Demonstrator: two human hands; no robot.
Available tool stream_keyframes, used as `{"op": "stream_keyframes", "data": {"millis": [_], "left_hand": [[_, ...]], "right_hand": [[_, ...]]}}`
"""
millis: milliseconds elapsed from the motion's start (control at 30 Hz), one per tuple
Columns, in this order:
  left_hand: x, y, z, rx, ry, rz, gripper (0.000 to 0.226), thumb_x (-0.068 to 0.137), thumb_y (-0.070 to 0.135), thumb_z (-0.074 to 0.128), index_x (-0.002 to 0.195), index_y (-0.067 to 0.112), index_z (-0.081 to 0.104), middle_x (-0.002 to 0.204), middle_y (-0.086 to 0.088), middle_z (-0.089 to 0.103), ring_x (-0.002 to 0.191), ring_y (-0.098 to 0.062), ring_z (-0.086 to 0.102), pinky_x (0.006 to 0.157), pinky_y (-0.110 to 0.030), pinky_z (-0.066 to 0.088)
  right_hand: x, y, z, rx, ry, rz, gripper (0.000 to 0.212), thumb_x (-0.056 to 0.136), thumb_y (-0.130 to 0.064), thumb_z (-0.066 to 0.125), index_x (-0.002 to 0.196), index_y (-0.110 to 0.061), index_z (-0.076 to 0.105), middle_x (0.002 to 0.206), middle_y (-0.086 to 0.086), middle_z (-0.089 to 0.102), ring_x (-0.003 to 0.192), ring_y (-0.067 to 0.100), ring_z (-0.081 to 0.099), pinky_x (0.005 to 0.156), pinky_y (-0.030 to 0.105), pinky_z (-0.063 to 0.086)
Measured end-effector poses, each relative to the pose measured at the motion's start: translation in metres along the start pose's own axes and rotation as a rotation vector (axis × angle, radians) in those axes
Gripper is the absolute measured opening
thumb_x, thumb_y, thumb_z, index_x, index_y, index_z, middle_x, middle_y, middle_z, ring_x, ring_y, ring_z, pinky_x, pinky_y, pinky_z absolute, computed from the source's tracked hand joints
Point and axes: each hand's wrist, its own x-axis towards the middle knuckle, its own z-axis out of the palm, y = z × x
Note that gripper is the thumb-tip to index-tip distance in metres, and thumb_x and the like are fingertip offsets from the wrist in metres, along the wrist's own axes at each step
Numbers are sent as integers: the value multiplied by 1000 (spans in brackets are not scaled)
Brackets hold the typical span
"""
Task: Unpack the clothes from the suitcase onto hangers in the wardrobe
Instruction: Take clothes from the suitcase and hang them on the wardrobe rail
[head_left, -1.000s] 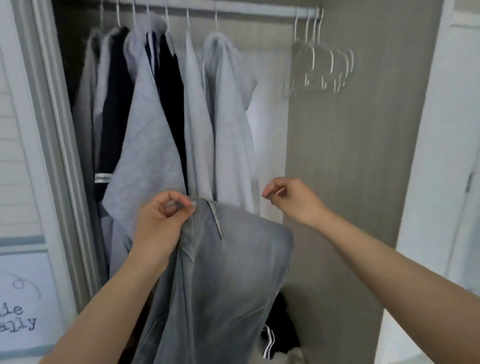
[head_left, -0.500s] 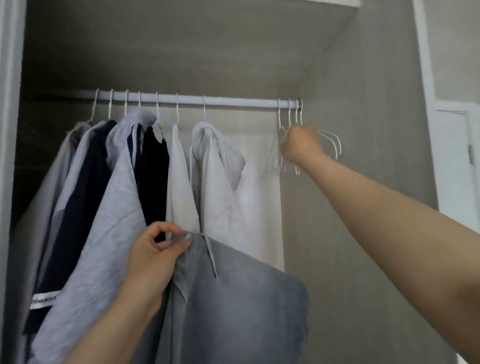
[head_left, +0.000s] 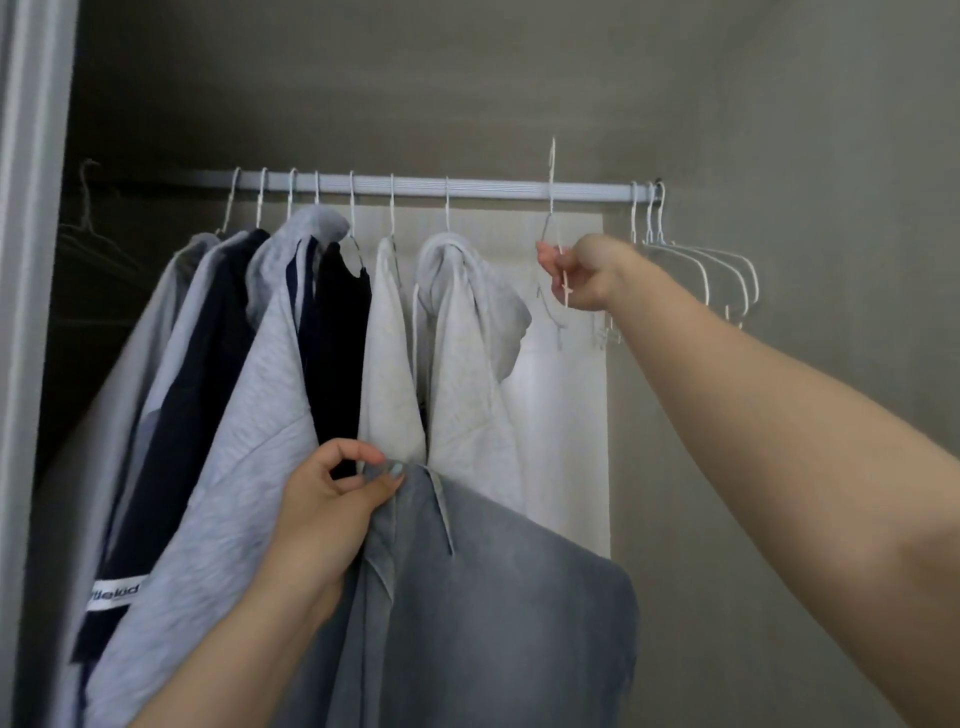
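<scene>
1. At the left hand, low in the wardrobe opening, thumb and forefinger pinch the top edge of a washed grey garment.
2. The garment hangs from that pinch down and to the right, running out of view at the bottom. It is on no hanger.
3. Its cloth is a faded blue-grey, paler along the seams and folds. A narrow stitched strap slants down just right of the pinching fingers. What kind of garment it is cannot be told.
4. Up and to the right of the left hand, the right hand is clenched round the neck of a white wire hanger.
5. The hanger's hook stands upright above the fist and crosses in front of the rail, with its tip higher than the rail. The part below the fist is blurred.
6. Just right of the right hand, a bunch of empty white hangers hangs at the rail's end.
7. Between the two hands hangs a pale grey hoodie.
8. Above and left of the left hand hang a cream top, a black garment, a light grey sweatshirt and a navy piece with a white label.
</scene>
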Motion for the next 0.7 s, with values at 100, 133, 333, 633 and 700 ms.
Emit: {"op": "stream_keyframes", "data": {"millis": [100, 133, 333, 633, 700], "left_hand": [[-3, 1, -1, -5, 9, -7, 20, 81, -3, 69, 80, 13, 58, 76, -18, 69, 69, -23, 62, 66, -30, 49], [-4, 2, -1, -5, 10, -7, 20, 81, -3, 69, 79, 13, 58, 77, -19, 69, 69, -23, 62, 66, -30, 49], [-22, 7, -10, -8, -2, -33, 16, 81, 0, 70, 81, 12, 59, 69, -7, 69, 61, -11, 64, 56, -18, 53], [-58, -2, -29, -30, -30, -98, 22, 79, -4, 70, 72, 14, 58, 71, -4, 66, 63, -5, 63, 63, -17, 52], [-69, -9, -32, -16, -57, -136, 25, 79, -4, 71, 70, 15, 58, 74, -10, 66, 68, -14, 62, 69, -25, 51]], "right_hand": [[-24, 9, 11, 116, -158, 3, 39, 92, 14, 26, 114, -14, 44, 88, -6, 65, 52, 3, 65, 61, 20, 39], [-31, 12, 13, 101, -177, 5, 41, 90, 15, 28, 113, -15, 43, 88, -7, 66, 57, 4, 66, 63, 22, 40], [-70, 47, 23, -300, -47, -28, 57, 75, 22, 23, 108, -15, 51, 85, 2, 57, 69, 14, 62, 63, 26, 47], [-106, 88, -15, -312, 85, 66, 45, 81, 19, 14, 74, -17, 41, 76, 2, 55, 63, 14, 60, 56, 23, 47], [-115, 84, -21, -313, 62, 77, 49, 76, 21, 10, 71, -18, 38, 70, 1, 53, 66, 14, 61, 59, 24, 47]]}}
